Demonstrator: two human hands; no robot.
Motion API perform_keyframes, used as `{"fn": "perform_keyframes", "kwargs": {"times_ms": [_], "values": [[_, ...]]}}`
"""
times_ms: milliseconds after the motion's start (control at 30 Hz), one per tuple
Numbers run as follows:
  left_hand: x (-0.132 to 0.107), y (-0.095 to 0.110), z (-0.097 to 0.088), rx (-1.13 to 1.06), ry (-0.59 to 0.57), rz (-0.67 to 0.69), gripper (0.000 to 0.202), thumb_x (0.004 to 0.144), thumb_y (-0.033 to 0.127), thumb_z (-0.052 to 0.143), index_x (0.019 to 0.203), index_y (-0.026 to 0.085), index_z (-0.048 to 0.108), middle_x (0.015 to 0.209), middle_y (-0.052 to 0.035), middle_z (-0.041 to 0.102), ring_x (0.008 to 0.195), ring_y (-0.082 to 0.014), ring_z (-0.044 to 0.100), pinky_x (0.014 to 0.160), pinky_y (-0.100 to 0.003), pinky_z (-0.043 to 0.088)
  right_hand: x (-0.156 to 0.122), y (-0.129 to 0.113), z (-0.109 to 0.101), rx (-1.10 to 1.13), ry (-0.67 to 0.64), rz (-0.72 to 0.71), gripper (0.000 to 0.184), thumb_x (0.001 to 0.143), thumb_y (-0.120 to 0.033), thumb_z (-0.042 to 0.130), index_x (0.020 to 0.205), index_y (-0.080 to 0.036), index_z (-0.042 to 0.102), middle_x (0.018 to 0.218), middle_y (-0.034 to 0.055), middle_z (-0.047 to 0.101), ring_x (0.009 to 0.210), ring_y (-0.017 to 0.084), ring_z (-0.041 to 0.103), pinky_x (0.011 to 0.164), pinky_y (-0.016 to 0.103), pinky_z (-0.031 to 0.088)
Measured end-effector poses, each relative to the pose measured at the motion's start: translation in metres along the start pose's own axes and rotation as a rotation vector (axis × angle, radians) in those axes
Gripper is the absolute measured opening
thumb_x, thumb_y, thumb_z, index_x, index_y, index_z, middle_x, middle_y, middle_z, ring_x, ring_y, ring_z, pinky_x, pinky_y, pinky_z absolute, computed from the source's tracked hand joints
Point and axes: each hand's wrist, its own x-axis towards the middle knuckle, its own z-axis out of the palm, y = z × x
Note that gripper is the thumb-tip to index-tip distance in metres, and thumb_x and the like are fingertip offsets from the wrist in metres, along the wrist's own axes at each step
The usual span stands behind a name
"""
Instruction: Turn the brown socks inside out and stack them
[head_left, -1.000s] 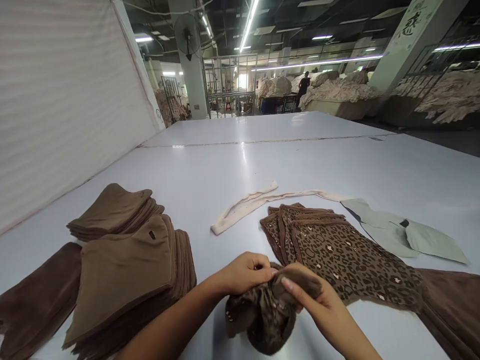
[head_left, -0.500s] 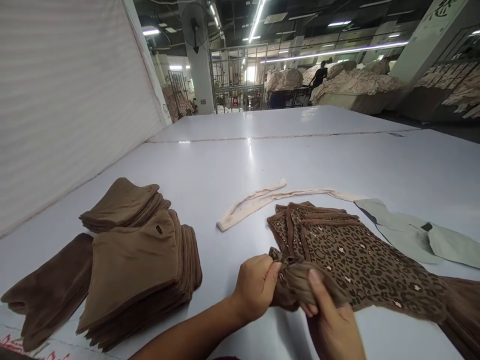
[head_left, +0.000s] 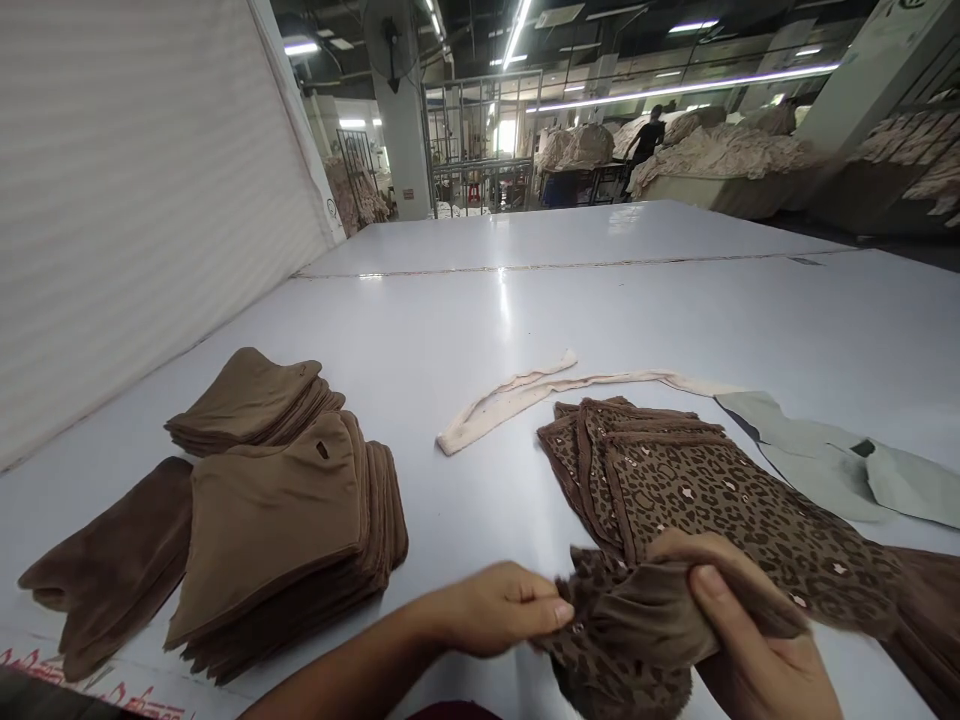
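My left hand (head_left: 501, 610) pinches the edge of a bunched brown leopard-print fabric piece (head_left: 622, 630) at the bottom centre. My right hand (head_left: 750, 640) grips the same piece from the right, thumb on top. Just behind lies a fanned stack of leopard-print pieces (head_left: 697, 480) on the white table (head_left: 525, 310). Left of my hands sits a thick stack of plain tan-brown pieces (head_left: 285, 520), with a smaller stack (head_left: 251, 400) behind it.
A darker brown piece (head_left: 112, 560) lies at the far left. A cream strip (head_left: 525, 395) and grey-green pieces (head_left: 832, 465) lie beyond the leopard stack. A white wall runs along the left. A person (head_left: 649, 140) stands among fabric heaps far back.
Both hands have drawn nearer to me with the bunched leopard piece and moved slightly apart, spreading it. The camera has tilted a little.
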Motion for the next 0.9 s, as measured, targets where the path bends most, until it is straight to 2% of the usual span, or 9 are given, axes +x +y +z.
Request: {"fn": "perform_keyframes", "kwargs": {"times_ms": [100,167,267,333,433,600,767,833,900], "values": [[-0.003,0.031,-0.029,0.194,0.348,0.270,0.029,0.077,0.045,0.061,0.083,0.017,0.054,0.097,-0.0048,0.055,0.092,-0.0168,0.050,0.081,-0.028,0.038,0.004,0.000,-0.009,-0.034,-0.342,-0.049,0.018,0.085,-0.033,0.057,0.085,-0.024,0.072,0.079,0.0047,0.066,0.071,0.019,0.061,0.060,0.024,0.050],[-0.001,0.047,-0.038,0.215,0.321,0.369,0.023,0.082,0.036,0.058,0.097,0.019,0.055,0.110,-0.0061,0.053,0.106,-0.0182,0.047,0.091,-0.030,0.035,0.008,-0.002,-0.006,-0.048,-0.402,-0.050,0.020,0.085,-0.034,0.056,0.082,-0.023,0.072,0.076,0.0052,0.066,0.069,0.019,0.061,0.060,0.024,0.050],[0.006,0.047,-0.030,0.060,-0.056,0.223,0.031,0.078,0.040,0.063,0.099,0.019,0.058,0.096,-0.0039,0.057,0.089,-0.0160,0.054,0.081,-0.029,0.040,0.010,0.001,0.005,-0.012,-0.168,-0.020,0.019,0.082,-0.037,0.059,0.077,-0.023,0.071,0.074,0.0042,0.066,0.069,0.018,0.061,0.061,0.023,0.049],[0.009,0.037,-0.016,-0.173,-0.171,0.075,0.040,0.070,0.049,0.069,0.090,0.016,0.058,0.078,-0.0005,0.055,0.069,-0.0119,0.052,0.067,-0.025,0.041,0.008,0.008,0.011,0.033,0.065,0.111,0.018,0.078,-0.041,0.063,0.078,-0.023,0.070,0.072,0.0033,0.065,0.066,0.017,0.060,0.058,0.023,0.049],[0.004,0.026,0.000,-0.412,0.014,0.016,0.047,0.064,0.055,0.071,0.080,0.014,0.053,0.067,0.0021,0.050,0.056,-0.0076,0.044,0.056,-0.021,0.037,-0.002,0.018,0.015,0.144,0.173,0.321,0.031,0.068,-0.050,0.069,0.077,-0.021,0.068,0.063,0.0029,0.063,0.056,0.018,0.057,0.051,0.026,0.048],[-0.004,0.029,0.004,-0.258,0.310,0.161,0.042,0.073,0.053,0.065,0.073,0.013,0.051,0.060,0.0044,0.043,0.054,-0.0059,0.036,0.053,-0.020,0.030,-0.022,0.018,0.018,0.120,-0.006,0.440,0.028,0.056,-0.039,0.080,0.054,-0.019,0.060,0.048,-0.0022,0.051,0.046,0.013,0.046,0.044,0.025,0.042],[0.004,0.007,0.001,-0.448,0.296,-0.005,0.052,0.064,0.063,0.065,0.072,0.014,0.047,0.063,0.0014,0.051,0.053,-0.0077,0.044,0.055,-0.023,0.035,-0.019,0.016,0.011,0.098,0.256,0.330,0.025,0.065,-0.036,0.075,0.053,-0.020,0.061,0.048,-0.0006,0.054,0.045,0.013,0.047,0.043,0.026,0.041],[0.002,0.005,-0.003,-0.350,0.289,-0.031,0.051,0.067,0.063,0.063,0.073,0.015,0.047,0.063,0.0015,0.050,0.053,-0.0082,0.044,0.053,-0.022,0.034,-0.014,0.017,0.011,0.116,0.326,0.322,0.023,0.066,-0.036,0.074,0.055,-0.020,0.061,0.046,-0.0012,0.051,0.042,0.013,0.044,0.039,0.026,0.038],[-0.006,0.015,-0.008,-0.091,0.452,0.097,0.042,0.076,0.056,0.057,0.077,0.015,0.049,0.068,0.0003,0.051,0.060,-0.0104,0.045,0.057,-0.024,0.037,-0.011,0.017,0.014,0.118,0.290,0.336,0.024,0.063,-0.036,0.076,0.055,-0.020,0.061,0.046,-0.0014,0.051,0.042,0.013,0.044,0.038,0.026,0.037]]}}
